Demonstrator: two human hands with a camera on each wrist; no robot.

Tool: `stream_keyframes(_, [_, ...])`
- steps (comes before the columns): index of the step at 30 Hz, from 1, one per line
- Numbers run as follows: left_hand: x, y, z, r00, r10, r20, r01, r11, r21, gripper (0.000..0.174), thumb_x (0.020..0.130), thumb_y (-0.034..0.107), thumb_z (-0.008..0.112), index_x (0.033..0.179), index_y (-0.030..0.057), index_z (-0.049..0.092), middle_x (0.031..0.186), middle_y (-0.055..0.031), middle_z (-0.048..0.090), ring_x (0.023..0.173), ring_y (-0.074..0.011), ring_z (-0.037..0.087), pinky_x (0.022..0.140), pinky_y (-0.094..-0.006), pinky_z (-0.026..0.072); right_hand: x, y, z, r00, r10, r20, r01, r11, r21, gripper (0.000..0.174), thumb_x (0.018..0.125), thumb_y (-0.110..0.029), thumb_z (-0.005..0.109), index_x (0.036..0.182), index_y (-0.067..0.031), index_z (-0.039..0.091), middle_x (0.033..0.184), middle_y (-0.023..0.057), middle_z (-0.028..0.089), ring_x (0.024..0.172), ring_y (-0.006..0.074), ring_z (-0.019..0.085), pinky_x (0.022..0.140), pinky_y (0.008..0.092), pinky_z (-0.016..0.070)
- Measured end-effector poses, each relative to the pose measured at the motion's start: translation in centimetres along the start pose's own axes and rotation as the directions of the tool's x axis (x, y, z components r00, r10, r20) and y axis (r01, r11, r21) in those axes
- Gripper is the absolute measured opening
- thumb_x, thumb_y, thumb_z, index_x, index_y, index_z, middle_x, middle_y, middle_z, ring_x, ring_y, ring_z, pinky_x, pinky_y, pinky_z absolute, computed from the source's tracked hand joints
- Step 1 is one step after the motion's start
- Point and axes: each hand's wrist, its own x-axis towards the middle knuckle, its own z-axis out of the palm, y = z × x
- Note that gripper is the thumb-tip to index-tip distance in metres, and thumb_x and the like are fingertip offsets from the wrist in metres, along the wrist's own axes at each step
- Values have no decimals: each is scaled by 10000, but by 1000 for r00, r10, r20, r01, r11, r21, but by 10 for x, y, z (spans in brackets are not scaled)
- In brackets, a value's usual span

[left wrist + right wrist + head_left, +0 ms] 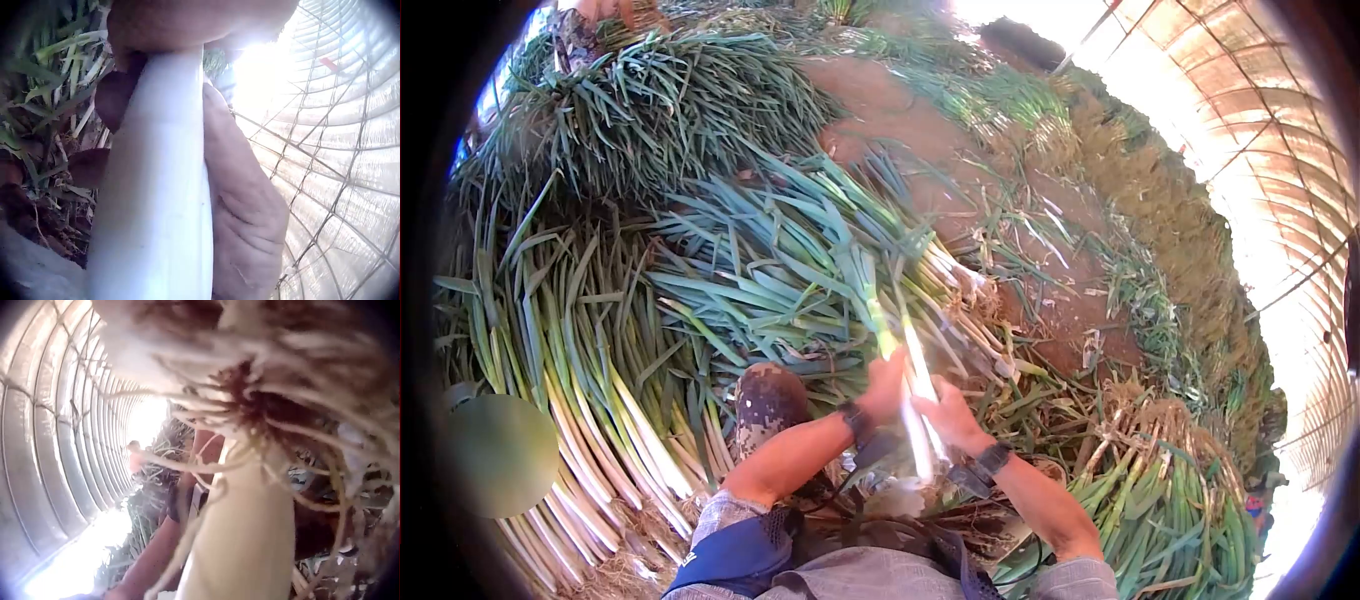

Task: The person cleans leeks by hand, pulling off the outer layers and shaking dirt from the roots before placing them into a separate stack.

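Long green-leaved stalks with white stems (pixel 917 375) lie between both hands, leaves pointing up and away. My left hand (pixel 885 388) grips them at the upper white part. Lower and to the right, my right hand (pixel 949 413) has its fingers curled round the white stem. In the left wrist view a thick white stem (pixel 156 181) fills the middle, with fingers and a thumb around it. The right wrist view shows a pale stem (pixel 244 531) with stringy roots (pixel 250 406) close to the lens; the right hand's fingers are not clear there.
Leafy stalks (pixel 750 260) lie in front, with a row of white-stemmed stalks (pixel 615 430) at left. A large green heap (pixel 660 110) stands at back left, another pile (pixel 1170 490) at right. Bare soil (pixel 900 120) lies beyond, beside a ribbed greenhouse wall (pixel 1280 180).
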Motion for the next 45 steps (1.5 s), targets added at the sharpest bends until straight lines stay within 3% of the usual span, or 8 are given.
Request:
stream_keyframes(5, [-4,36,1,998,-54,12,54,998,17,474,942,445,579,940,-26,626,770,-93,639,620,-177,621,528,-343,514,-7,-43,12,953,-303,-12,281,898,-338,408,890,-158,568,1221,63,477,977,210,657,847,285,663,758,378,526])
stream_keyframes(7, [-2,55,4,993,-55,106,78,972,-221,499,921,502,591,949,5,629,740,-69,613,581,-160,587,512,-325,502,-16,-68,12,986,-156,53,161,849,-503,411,891,-140,556,1235,56,444,976,228,651,848,328,664,714,417,528])
stream_keyframes(13, [23,29,-6,997,-4,-80,7,1000,31,400,842,340,727,957,-21,600,717,-56,578,563,-186,565,486,-350,477,-34,-46,25,955,-151,257,292,292,-911,465,801,-46,561,1220,75,402,979,226,612,758,369,656,595,423,538])
stream_keyframes(20, [-17,67,-21,982,-188,32,189,980,-58,207,811,156,673,898,-9,585,679,-85,576,491,-223,559,451,-357,491,-45,-38,23,917,-328,226,386,590,-709,554,868,-184,617,1337,34,417,1016,187,628,873,316,663,732,420,547])
stream_keyframes(23, [-3,66,-27,955,-118,273,175,965,-195,183,833,186,640,891,34,558,666,-52,564,484,-174,549,447,-335,504,-18,-51,-26,988,54,147,-31,987,-157,409,947,-259,557,1252,14,558,1050,155,659,851,232,665,769,358,549])
stream_keyframes(26, [-19,87,-23,902,-58,429,157,967,-199,214,822,204,645,907,48,526,688,-25,534,540,-127,541,477,-293,504,16,-39,-68,965,-6,-261,4,1000,-7,412,937,-260,571,1244,15,558,971,90,661,753,149,645,601,252,535])
stream_keyframes(38, [-40,96,-21,725,-152,672,293,951,-101,343,727,193,636,1015,46,520,684,-43,477,561,-167,450,551,-345,411,99,-86,-62,777,-238,-583,427,880,209,344,932,-255,603,1117,35,613,959,92,664,877,165,609,748,324,504])
stream_keyframes(45, [-43,101,-22,643,-217,734,409,908,-91,323,726,234,648,957,56,509,672,-44,481,530,-173,456,527,-354,426,87,-113,-110,568,-664,-487,151,665,-731,823,798,-295,735,1456,-58,301,1428,205,425,1186,333,548,998,425,432])
